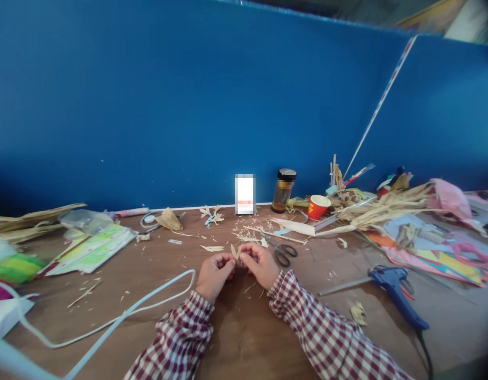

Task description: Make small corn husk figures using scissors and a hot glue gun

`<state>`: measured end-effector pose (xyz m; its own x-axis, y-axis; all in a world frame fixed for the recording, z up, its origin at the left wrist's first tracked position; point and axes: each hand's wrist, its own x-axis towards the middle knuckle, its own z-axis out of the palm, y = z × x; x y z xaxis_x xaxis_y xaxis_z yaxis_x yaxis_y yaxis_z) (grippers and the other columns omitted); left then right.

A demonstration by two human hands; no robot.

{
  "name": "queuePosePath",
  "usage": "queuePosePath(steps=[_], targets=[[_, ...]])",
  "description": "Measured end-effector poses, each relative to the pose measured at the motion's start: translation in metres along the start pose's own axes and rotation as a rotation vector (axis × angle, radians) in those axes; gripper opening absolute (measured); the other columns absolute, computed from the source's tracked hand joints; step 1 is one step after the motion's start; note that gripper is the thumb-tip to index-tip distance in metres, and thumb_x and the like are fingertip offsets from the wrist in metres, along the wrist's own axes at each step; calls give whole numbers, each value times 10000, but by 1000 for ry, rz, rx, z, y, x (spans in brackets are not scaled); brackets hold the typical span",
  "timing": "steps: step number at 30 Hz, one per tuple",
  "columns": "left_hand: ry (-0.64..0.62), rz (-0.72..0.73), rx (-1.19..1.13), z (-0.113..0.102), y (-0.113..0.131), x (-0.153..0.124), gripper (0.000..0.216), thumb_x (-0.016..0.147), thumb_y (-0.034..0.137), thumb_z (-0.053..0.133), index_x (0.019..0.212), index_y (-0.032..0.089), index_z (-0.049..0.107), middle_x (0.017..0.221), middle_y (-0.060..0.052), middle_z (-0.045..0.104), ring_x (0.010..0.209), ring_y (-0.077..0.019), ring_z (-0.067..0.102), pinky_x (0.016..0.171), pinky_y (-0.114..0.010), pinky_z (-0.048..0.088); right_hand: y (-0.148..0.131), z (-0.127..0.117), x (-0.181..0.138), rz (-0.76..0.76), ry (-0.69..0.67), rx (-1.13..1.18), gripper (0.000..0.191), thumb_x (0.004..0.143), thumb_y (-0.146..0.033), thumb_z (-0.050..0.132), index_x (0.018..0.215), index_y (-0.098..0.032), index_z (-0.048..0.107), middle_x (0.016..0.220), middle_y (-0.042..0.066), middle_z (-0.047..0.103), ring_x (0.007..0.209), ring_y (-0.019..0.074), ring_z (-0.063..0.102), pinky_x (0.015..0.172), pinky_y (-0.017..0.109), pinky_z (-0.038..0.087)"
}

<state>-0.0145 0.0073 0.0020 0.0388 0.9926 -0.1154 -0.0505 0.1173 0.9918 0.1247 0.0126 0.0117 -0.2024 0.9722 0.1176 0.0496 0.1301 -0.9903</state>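
Between my two hands, over the brown table (180, 295), is a small piece of pale dried corn husk (236, 252) with pointed tips sticking up. My left hand (215, 274) pinches it from the left with thumb and index finger. From the other side, my right hand (260, 264) closes its thumb and fingers on the same piece. The lower end of the husk is hidden by my fingers. Just beyond my right hand lie black-handled scissors (284, 254). A loose husk strip (212, 248) rests beyond my left hand.
A blue glue gun (400, 295) lies at the right, its cord running toward me. A white cable (149, 303) loops across the left. Farther back stand a lit phone (245, 194), a dark-lidded jar (284, 191) and a red paper cup (318, 207). Husks (394, 206) and coloured paper pile up right.
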Motion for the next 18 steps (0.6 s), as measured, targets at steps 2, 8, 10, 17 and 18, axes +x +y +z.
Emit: queuePosePath(steps=[2,8,10,17,18], targets=[[-16,-1,20,0,2,-1,236,593,351,658,698,142,622,569,-4,604,497,-99,519,469,-192,412,-2,0,0,-2,-14,18,180,741,-327,539,864,-196,557,708,4,581,615,123,546,562,255,461],[-59,15,31,2,4,-2,210,586,322,670,687,143,630,563,8,601,485,-86,502,458,-182,387,3,-1,1,-95,-5,-77,143,739,-313,551,708,-175,564,715,4,597,645,123,547,633,268,454],[-65,20,18,2,3,-2,208,584,317,673,680,139,625,538,16,586,460,-79,484,447,-183,372,6,-1,1,-110,1,-101,134,746,-301,543,717,-172,567,706,4,596,633,120,542,620,261,448],[18,13,-67,1,-2,0,206,570,308,685,644,141,591,457,40,542,419,-73,463,425,-178,350,-7,-21,2,-200,-23,-225,213,769,-284,528,954,-197,588,824,29,607,700,135,553,624,260,450],[28,10,-74,1,-2,0,209,573,314,683,647,142,590,465,37,552,421,-73,468,428,-178,355,-10,-27,3,-204,29,-242,232,781,-289,509,985,-199,576,830,33,604,703,136,550,623,261,450]])
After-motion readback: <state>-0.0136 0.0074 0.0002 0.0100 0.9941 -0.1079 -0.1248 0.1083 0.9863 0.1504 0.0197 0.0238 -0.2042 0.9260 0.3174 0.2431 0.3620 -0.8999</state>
